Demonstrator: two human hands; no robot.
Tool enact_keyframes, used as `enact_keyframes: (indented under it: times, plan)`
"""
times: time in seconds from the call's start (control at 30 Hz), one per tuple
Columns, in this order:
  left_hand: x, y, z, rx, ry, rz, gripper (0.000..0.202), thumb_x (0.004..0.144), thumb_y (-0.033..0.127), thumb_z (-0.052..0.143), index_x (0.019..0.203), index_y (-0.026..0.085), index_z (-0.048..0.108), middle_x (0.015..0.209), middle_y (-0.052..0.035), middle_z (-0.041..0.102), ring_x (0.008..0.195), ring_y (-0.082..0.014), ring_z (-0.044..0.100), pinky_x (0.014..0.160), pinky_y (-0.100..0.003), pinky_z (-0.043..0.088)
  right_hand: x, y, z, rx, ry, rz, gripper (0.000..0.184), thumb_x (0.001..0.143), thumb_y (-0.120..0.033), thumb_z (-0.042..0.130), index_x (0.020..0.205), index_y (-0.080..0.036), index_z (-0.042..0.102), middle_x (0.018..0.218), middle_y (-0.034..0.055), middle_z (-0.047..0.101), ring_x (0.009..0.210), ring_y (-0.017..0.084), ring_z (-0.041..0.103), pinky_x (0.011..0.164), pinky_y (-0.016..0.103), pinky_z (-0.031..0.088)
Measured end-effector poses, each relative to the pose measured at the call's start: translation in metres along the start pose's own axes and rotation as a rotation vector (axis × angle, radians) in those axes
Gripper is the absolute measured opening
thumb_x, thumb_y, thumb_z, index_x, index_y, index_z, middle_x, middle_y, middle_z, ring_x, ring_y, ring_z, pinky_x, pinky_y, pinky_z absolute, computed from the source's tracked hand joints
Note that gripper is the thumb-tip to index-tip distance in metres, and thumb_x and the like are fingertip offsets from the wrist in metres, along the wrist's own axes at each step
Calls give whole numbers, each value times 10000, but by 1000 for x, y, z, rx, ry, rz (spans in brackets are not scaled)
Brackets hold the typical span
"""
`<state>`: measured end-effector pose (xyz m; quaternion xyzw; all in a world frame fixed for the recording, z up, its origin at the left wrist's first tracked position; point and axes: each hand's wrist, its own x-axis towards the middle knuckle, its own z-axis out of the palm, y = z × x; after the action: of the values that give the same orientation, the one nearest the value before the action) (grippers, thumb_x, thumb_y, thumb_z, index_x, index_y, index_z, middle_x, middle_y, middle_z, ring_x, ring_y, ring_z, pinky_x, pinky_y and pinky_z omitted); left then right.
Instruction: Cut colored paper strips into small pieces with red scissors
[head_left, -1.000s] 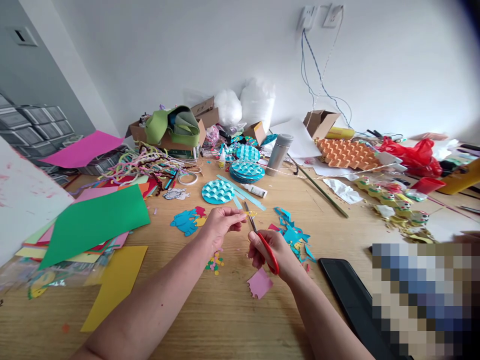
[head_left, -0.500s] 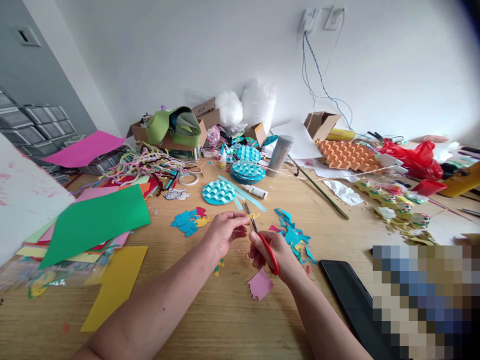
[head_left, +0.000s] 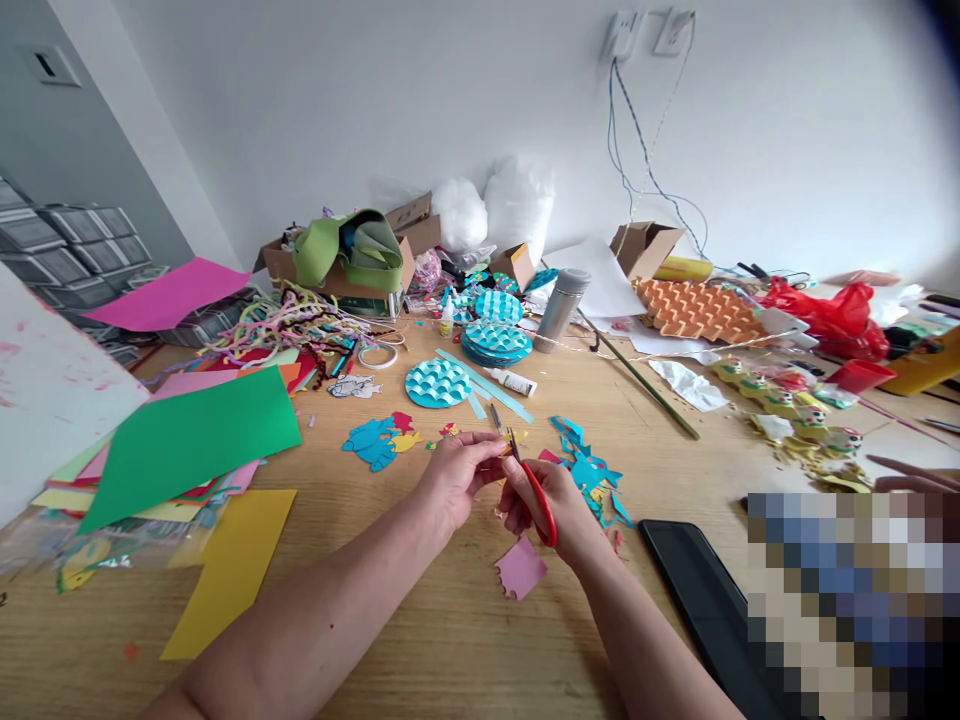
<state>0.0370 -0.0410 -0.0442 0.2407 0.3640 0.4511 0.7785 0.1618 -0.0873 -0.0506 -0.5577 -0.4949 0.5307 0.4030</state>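
My left hand (head_left: 456,478) pinches a small piece of yellow paper (head_left: 507,449) between thumb and fingertips. In my right hand (head_left: 562,508) is a pair of scissors with red handles (head_left: 543,508), its blades pointing up and away at the yellow piece. The two hands nearly touch, just above the table. Blue fish-shaped cutouts (head_left: 369,443) lie left of my hands, beside a yellow cutout (head_left: 406,442) and a red cutout (head_left: 402,422). Blue paper scraps (head_left: 594,474) are heaped to the right. Below my hands lies a pink paper piece (head_left: 521,568) with a scalloped edge.
A black phone or tablet (head_left: 690,590) lies by my right forearm. Green paper (head_left: 202,450) and yellow paper (head_left: 240,560) are at left. Behind stand blue wavy discs (head_left: 438,384), a glue bottle (head_left: 512,382) and a steel flask (head_left: 562,312). Another person's hand (head_left: 911,475) shows at right.
My left hand has moved slightly right and down, nearer the scissors, bringing small red and yellow bits behind it into view. Another person's fingers have appeared at the right edge.
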Motion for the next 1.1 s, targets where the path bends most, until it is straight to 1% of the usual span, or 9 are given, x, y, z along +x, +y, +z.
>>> enact_keyframes:
  times: [0.33, 0.67, 0.8, 0.97, 1.1]
  plan:
    - [1, 0, -1, 2, -8, -5, 155, 549, 94, 735, 693, 87, 679, 655, -52, 674, 579, -119, 602, 605, -242, 474, 0, -2, 1, -13, 9, 28, 497, 718, -614, 631, 566, -146, 557, 455, -8, 589, 335, 93, 553, 324, 158, 391]
    - [2, -1, -2, 15, -18, 1, 179, 542, 118, 757, 700, 93, 677, 683, -58, 681, 591, -128, 614, 613, -256, 476, 1, 0, 0, 0, -6, 34, 496, 691, -622, 652, 574, -150, 555, 462, -9, 591, 329, 91, 541, 320, 161, 381]
    - [1, 1, -2, 38, -17, 6, 186, 529, 136, 773, 679, 94, 672, 667, -51, 675, 573, -124, 607, 598, -258, 470, 1, 3, -1, -7, -6, 42, 513, 697, -645, 628, 567, -156, 545, 451, -7, 579, 325, 95, 531, 316, 167, 376]
    - [0, 4, -1, 82, -22, 32, 180, 516, 153, 767, 658, 97, 672, 643, -47, 672, 576, -129, 609, 609, -262, 474, 2, 7, -3, 11, -16, 35, 512, 700, -652, 622, 600, -154, 549, 501, 2, 607, 332, 96, 536, 324, 174, 393]
    - [0, 6, -1, 123, -26, 42, 156, 512, 155, 749, 628, 103, 659, 607, -35, 658, 551, -122, 592, 602, -265, 471, 0, 4, -3, -1, -43, 27, 517, 718, -642, 613, 585, -144, 573, 450, -4, 586, 331, 94, 532, 339, 173, 395]
